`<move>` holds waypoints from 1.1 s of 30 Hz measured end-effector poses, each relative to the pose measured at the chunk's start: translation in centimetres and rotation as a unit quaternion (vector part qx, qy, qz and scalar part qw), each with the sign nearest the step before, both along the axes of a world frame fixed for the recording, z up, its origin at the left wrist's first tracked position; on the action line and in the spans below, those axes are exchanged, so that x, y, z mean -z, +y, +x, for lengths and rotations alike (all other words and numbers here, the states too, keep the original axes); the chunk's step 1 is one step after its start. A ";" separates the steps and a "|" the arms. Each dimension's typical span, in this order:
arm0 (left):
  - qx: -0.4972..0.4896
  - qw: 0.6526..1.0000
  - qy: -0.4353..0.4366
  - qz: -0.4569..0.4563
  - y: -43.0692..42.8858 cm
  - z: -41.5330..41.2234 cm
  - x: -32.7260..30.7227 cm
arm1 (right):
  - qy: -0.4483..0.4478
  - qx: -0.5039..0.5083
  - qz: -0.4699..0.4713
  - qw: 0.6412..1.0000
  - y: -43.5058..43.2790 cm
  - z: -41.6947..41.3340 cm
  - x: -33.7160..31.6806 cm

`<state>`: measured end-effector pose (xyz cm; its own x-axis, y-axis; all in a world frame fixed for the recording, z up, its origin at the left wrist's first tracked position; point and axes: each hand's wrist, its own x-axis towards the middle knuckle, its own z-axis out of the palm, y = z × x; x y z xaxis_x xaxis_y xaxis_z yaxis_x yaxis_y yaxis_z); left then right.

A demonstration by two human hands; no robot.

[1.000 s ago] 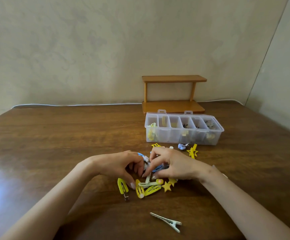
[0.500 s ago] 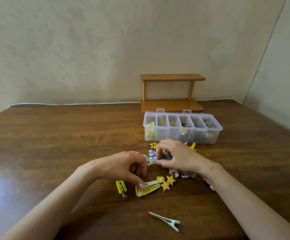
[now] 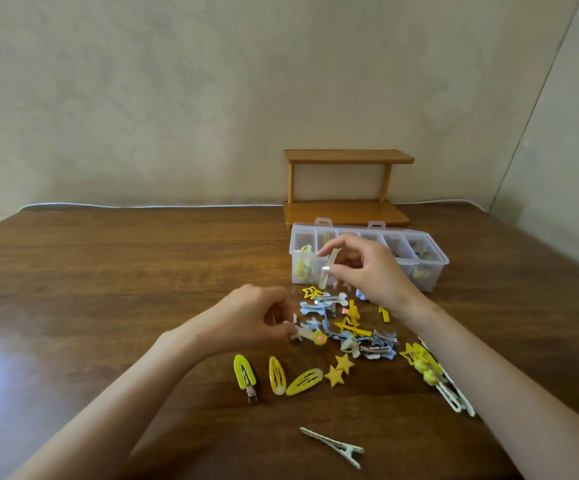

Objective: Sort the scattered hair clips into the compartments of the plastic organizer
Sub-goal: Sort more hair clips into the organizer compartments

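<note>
Right hand [image 3: 367,271] pinches pale clip [image 3: 329,268], slim, long axis near upright. Clip hangs at near wall of organizer [image 3: 433,268], by second compartment from left, which lies just far of it. Left hand [image 3: 246,317], nearer pile of loose clips [image 3: 350,327] on table [image 3: 108,289], pinches small clip [image 3: 307,334].

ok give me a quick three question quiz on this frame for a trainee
1. True or false: the right hand pinches a pale clip by the organizer.
2. What stands behind the organizer? A) a wooden shelf B) a mug C) a lamp
3. Fill in: the left hand pinches a pink-tipped clip at the pile's ____ edge.
Key: 1 true; 2 A; 3 left.
</note>
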<state>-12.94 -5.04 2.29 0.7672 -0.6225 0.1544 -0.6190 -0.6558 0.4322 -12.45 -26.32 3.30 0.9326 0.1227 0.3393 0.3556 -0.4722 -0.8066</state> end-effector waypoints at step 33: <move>-0.170 0.884 0.100 -0.423 -0.6 0.7 1.8 | 0.062 -0.081 -0.086 0.991 2.4 4.0 -2.9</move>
<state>-12.29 -5.61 0.46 0.9527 -0.0765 0.2940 -0.3032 -0.1779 0.9362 -8.47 -23.91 6.22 0.9291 0.3202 0.1850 0.3417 -0.5518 -0.7608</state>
